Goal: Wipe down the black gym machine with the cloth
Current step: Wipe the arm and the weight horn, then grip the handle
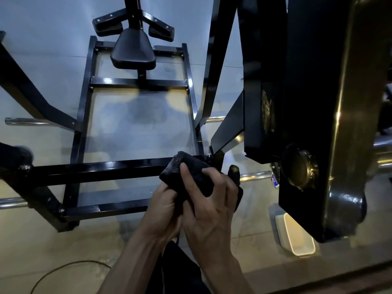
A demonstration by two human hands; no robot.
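Cloth (pixel 186 177) bunched, gripped by left hand (pixel 163 211) and right hand (pixel 210 206) fingers, beside gym machine (pixel 95 169)

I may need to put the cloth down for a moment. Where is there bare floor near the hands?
Bare floor lies inside the frame, between the side rails and the near crossbar. More lies left of the forearms, crossed by a cable. It is crowded right: the white tray and upright column. Both hands grip the cloth.

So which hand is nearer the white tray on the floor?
Right. The right hand, gripping the dark cloth, sits on the side of the white tray; the left hand holds the cloth just beyond it, farther off.
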